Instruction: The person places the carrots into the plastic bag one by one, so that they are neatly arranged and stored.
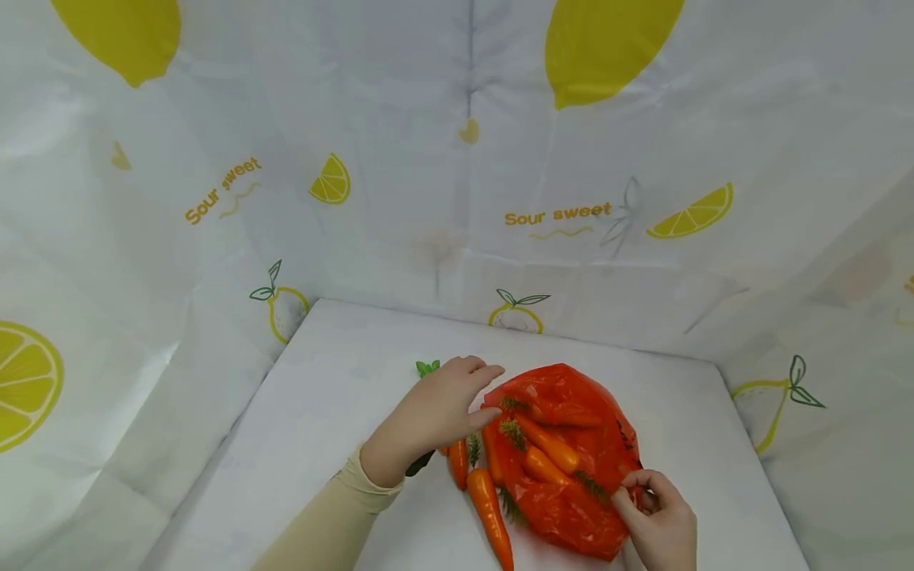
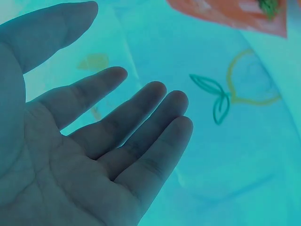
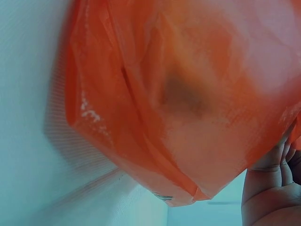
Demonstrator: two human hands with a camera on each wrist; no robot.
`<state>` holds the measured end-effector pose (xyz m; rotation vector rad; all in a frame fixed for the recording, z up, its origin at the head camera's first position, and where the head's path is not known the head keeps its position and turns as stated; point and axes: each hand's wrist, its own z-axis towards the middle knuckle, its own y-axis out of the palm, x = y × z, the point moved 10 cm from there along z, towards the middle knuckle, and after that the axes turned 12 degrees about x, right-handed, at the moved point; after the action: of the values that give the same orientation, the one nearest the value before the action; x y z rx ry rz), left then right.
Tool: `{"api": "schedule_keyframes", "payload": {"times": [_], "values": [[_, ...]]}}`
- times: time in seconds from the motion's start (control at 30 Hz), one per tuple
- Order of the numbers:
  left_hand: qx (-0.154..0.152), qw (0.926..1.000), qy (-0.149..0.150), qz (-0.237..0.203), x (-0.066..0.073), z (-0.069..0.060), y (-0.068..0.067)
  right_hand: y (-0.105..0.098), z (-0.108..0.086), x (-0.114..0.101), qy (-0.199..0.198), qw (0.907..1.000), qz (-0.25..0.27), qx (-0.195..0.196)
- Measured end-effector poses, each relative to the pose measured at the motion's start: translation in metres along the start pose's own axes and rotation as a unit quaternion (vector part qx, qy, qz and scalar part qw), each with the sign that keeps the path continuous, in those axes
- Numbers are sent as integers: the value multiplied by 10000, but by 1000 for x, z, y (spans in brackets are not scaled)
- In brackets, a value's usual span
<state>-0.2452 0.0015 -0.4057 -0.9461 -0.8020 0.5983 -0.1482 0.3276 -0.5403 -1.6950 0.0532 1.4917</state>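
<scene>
A red plastic bag (image 1: 571, 507) lies on the white table with several orange carrots (image 1: 550, 448) on or in it. My right hand (image 1: 657, 515) pinches the bag's near right edge; in the right wrist view the bag (image 3: 188, 117) fills most of the frame, the hand (image 3: 275, 188) at its right side. Above the bag's left edge is my left hand (image 1: 435, 404), fingers spread and holding nothing; its palm (image 2: 75, 174) shows in the left wrist view. More carrots (image 1: 489, 507) lie left of the bag, some partly hidden under the left hand.
Green leaves (image 1: 428, 368) show just behind the left hand, and a dark object (image 1: 420, 464) is partly hidden beneath its wrist. A white sheet (image 1: 400, 238) with lemon prints stands around the table's (image 1: 321, 381) back and sides.
</scene>
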Motion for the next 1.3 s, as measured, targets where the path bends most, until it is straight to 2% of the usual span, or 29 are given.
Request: {"api": "schedule_keyframes", "payload": {"times": [0.13, 0.27, 0.53, 0.87, 1.03, 1.3], "values": [[285, 9987, -416, -87, -24, -11, -17, 1, 1, 0, -69, 9999, 151, -37], [518, 9960, -712, -114, -43, -21, -29, 2, 1, 1, -34, 9998, 210, -56], [752, 9901, -1176, -166, -74, -34, -33, 3, 1, 1, 56, 9997, 239, -48], [711, 9809, -1797, -226, -99, -48, -18, 4, 0, 6, 314, 9995, 49, -87], [818, 9754, -2039, -165, -111, -52, -7, 3, -1, 5, 213, 9997, 97, -92], [946, 9628, -2524, -205, -133, -58, 19, 4, 0, 5, 189, 9997, 142, -68]]}}
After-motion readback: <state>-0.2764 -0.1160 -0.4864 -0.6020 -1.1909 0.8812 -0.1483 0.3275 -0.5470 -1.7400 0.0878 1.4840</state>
